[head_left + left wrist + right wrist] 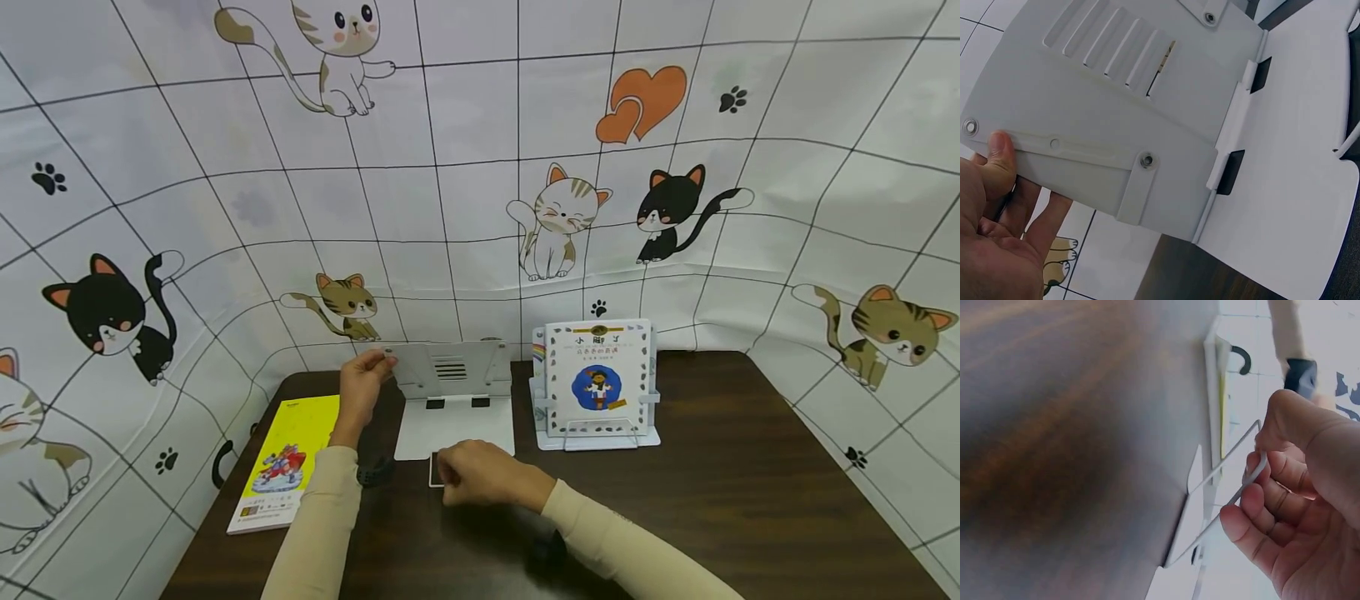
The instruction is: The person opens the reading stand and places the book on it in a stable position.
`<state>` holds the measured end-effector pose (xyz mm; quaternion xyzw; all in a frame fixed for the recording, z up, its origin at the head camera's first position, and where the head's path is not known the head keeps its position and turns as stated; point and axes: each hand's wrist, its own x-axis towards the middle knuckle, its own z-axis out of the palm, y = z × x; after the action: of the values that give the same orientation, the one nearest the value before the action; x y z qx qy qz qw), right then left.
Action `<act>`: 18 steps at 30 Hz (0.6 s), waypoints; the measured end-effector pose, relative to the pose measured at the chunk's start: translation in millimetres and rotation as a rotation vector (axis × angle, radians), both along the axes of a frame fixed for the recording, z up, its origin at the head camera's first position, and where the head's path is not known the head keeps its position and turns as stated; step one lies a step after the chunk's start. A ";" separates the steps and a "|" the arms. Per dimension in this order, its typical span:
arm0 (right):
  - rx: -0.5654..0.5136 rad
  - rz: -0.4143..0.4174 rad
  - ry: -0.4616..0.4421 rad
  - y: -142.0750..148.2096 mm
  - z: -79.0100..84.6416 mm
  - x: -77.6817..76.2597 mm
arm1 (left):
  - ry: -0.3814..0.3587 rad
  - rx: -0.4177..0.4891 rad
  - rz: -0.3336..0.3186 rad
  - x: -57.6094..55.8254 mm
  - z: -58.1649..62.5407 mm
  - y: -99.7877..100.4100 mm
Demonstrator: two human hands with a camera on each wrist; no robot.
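Observation:
A white metal book stand stands unfolded on the table, its slotted back panel [416, 375] tilted up from a flat base plate [457, 429]. My left hand [360, 396] pinches the panel's outer upper corner, with the thumb on the slotted face and the fingers behind, as the left wrist view shows. At the front edge of the base is my right hand [483, 475]. Its curled fingers grip a thin wire loop [1224, 460], which swings out from the plate. In the head view this hand covers most of the loop.
A yellow-covered book [288, 450] lies flat on the left of the dark table [720, 500]. To the right, a second white stand [600, 444] holds upright books, the front one with a white cover [562, 392]. Behind the table hangs a cat-print cloth [465, 208].

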<state>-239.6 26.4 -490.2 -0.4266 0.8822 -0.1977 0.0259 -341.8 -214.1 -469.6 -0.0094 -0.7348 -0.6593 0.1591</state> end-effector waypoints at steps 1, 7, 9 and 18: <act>-0.016 0.000 -0.019 0.8 1.8 -1.5 | -0.003 -0.001 0.000 -0.1 -0.1 -0.2; -0.088 -0.010 -0.105 3.9 5.0 -10.2 | -0.023 0.008 -0.001 0.8 -0.7 -0.3; -0.115 -0.019 -0.123 5.0 6.5 -13.2 | -0.020 0.020 -0.005 1.4 -0.4 0.2; -0.297 -0.133 -0.066 10.2 14.3 -28.6 | -0.002 0.035 -0.022 2.9 0.5 -0.5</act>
<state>-268.2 36.7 -475.8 -0.3595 0.8682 -0.3412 -0.0217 -338.9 -214.5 -469.1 -0.0141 -0.7233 -0.6736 0.1512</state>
